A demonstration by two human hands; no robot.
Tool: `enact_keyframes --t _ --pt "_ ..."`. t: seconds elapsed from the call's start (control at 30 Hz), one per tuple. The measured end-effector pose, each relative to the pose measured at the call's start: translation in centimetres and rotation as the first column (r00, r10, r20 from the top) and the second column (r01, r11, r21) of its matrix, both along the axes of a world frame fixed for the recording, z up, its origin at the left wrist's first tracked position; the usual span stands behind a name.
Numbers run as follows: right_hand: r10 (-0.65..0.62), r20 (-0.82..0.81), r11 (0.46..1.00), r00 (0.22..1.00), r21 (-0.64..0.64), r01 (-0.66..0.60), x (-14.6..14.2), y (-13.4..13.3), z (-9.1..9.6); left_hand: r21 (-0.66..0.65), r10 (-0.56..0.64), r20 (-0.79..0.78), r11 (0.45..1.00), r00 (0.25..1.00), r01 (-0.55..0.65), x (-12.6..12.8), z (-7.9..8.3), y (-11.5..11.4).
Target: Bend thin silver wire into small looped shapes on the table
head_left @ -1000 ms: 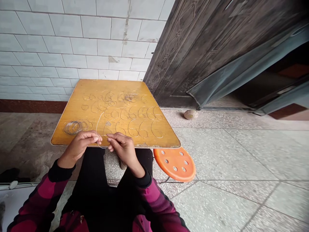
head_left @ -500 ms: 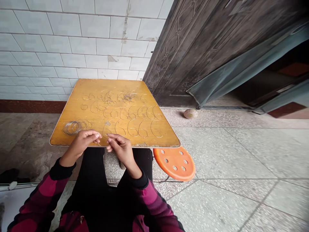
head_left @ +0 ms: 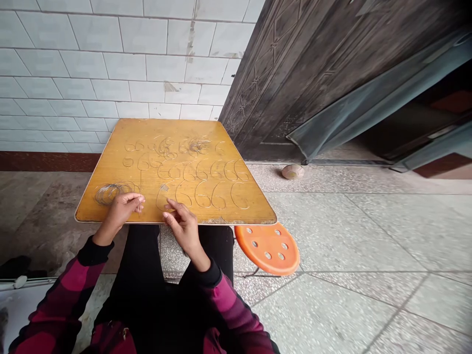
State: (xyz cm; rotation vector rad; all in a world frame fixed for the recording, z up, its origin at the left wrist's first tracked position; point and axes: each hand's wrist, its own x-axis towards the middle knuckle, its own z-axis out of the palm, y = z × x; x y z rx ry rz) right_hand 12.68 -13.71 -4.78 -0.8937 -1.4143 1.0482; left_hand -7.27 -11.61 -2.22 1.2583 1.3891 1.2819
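Between the thumb and fingers of my left hand (head_left: 127, 207) a thin piece of wire (head_left: 140, 179) is pinched, standing roughly upright over the table's front left. My right hand (head_left: 183, 225) hovers at the front edge with thumb and forefinger apart and nothing visible between them. Just beyond it lies a curved wire shaped like a 6 (head_left: 159, 196). More bent wires of the same shape (head_left: 202, 194) lie in rows across the yellow wooden table (head_left: 177, 129). A loose coil of wire (head_left: 106, 194) rests on the left, beside my left hand.
A tangled bunch of wire (head_left: 197, 145) lies toward the table's back. An orange stool (head_left: 275, 253) stands against the front right corner. White wall tiles (head_left: 129, 64) rise behind; a dark carved door (head_left: 273, 88) is at the right, with a rounded object (head_left: 293, 171) on the floor.
My hands have moved apart. The left hand has shifted slightly left and now holds the wire upright; the right hand's thumb and forefinger have opened.
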Motion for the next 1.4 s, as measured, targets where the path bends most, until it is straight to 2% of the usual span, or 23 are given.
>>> enact_keyframes --t 0.07,0.17,0.3,0.43,0.57,0.77,0.83,0.9,0.97,1.03,1.17,1.3,1.4 --pt "0.009 0.087 0.993 0.996 0.114 -0.019 -0.4 -0.5 0.7 0.047 -0.023 -0.109 0.998 0.994 0.028 0.2 0.0 -0.1" --pt "0.029 0.159 0.983 0.987 0.177 -0.057 -1.1 -1.1 1.3 0.141 -0.035 -0.311 0.987 0.950 0.083 0.8 0.3 -0.4" --pt "0.032 0.114 0.990 0.993 0.135 -0.047 -1.9 -1.6 0.9 0.285 0.080 -0.502 0.955 0.861 0.077 1.8 0.9 -0.9" --pt "0.017 -0.050 0.998 0.999 0.069 -0.013 -2.3 -1.9 0.1 0.305 0.110 -0.576 0.948 0.810 0.088 2.5 1.1 -1.2" --pt "0.042 -0.115 0.998 0.993 0.040 -0.037 -2.4 -2.3 -0.1 0.314 0.128 -0.596 0.946 0.793 0.083 2.4 0.9 -1.3" --pt "0.091 -0.240 0.992 0.967 -0.068 -0.110 -2.5 -2.5 -0.1 0.280 0.078 -0.486 0.957 0.871 0.071 1.8 0.6 -1.5" --pt "0.128 -0.272 0.983 0.954 -0.092 -0.158 -2.7 -2.7 -0.1 0.314 0.138 -0.516 0.949 0.845 0.037 1.8 0.6 -1.6" --pt "0.142 -0.275 0.979 0.951 -0.102 -0.176 -3.1 -2.9 -0.2 0.367 0.222 -0.580 0.930 0.784 0.007 2.0 0.6 -1.6" --pt "0.132 -0.287 0.978 0.949 -0.120 -0.173 -3.6 -2.9 -0.3 0.413 0.299 -0.632 0.910 0.715 -0.016 2.3 0.7 -1.8" --pt "0.112 -0.320 0.976 0.941 -0.143 -0.165 -3.8 -2.8 -0.4 0.435 0.325 -0.642 0.900 0.694 -0.018 2.5 0.7 -2.0" --pt "0.047 -0.361 0.981 0.932 -0.160 -0.112 -3.5 -2.5 -0.2 0.458 0.318 -0.603 0.889 0.732 -0.009 2.6 0.7 -2.4" --pt "0.068 -0.337 0.979 0.939 -0.161 -0.128 -3.4 -2.6 -0.1 0.480 0.362 -0.617 0.877 0.698 -0.030 2.5 0.5 -2.6" --pt "0.023 -0.322 0.979 0.947 -0.186 -0.087 -3.4 -2.3 -0.2 0.430 0.304 -0.549 0.902 0.779 -0.049 2.5 0.4 -2.8"
